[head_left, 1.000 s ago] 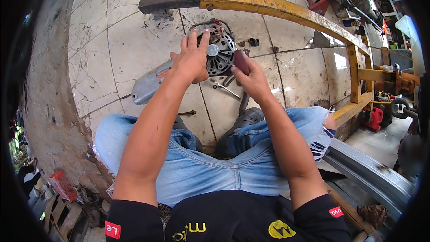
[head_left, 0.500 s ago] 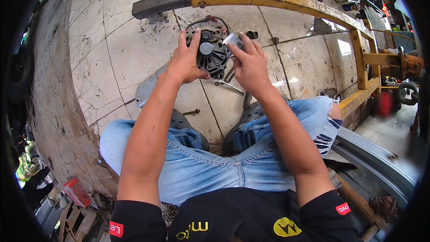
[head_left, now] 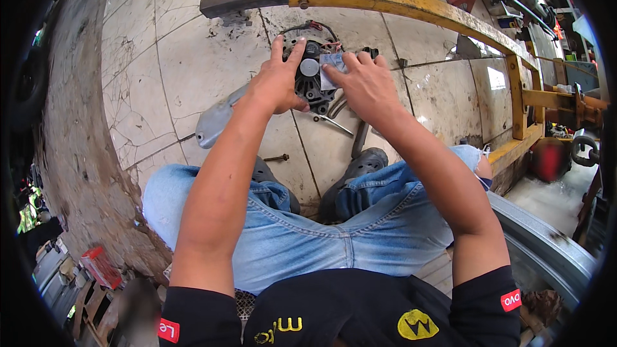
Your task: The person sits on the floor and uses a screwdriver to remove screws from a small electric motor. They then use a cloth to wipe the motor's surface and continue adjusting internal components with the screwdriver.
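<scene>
An alternator-like round part with dark ribs, a grey centre cap and thin wires lies on the tiled floor before me. My left hand spans its left side, two fingers spread along the top and the thumb at the lower rim, bracing it. In my right hand is a small grey-white sheet, pinched under the fingertips and pressed on the part's right side. The sheet's material is unclear. Just below lie a metal wrench and a dark curved piece. Nearer to me rests a bolt.
A yellow steel frame with a dark end arches beyond the part and down the right. A grey metal piece lies beside my left forearm. My shoes stand close by. Grey metal rails run at the lower right.
My right hand has moved slightly, and the sheet now lies flatter across the part's right side. My left hand keeps its place on the part. The view has shifted a little.
</scene>
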A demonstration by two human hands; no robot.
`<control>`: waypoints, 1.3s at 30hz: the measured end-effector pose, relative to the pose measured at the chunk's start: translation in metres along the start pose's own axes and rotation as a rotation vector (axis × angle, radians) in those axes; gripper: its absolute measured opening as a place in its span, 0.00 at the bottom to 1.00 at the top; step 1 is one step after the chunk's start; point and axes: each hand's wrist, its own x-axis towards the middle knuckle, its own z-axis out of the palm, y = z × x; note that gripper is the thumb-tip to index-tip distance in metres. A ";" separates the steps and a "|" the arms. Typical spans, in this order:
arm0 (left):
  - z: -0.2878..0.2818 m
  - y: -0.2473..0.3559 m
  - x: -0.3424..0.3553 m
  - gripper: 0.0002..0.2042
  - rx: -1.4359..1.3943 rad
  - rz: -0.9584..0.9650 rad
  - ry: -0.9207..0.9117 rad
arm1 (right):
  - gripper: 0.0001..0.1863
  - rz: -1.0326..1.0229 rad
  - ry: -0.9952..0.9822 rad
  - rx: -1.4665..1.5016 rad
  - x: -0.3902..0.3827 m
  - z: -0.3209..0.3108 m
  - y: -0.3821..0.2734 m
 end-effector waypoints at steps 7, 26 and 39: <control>-0.002 0.005 0.002 0.67 0.026 -0.028 -0.029 | 0.27 -0.003 0.049 -0.025 0.001 0.008 0.003; -0.002 0.011 -0.002 0.63 0.016 -0.111 -0.047 | 0.22 -0.015 0.041 -0.050 0.006 0.000 0.005; -0.003 0.013 -0.003 0.63 0.031 -0.109 -0.042 | 0.24 0.030 -0.095 0.051 0.005 -0.001 -0.004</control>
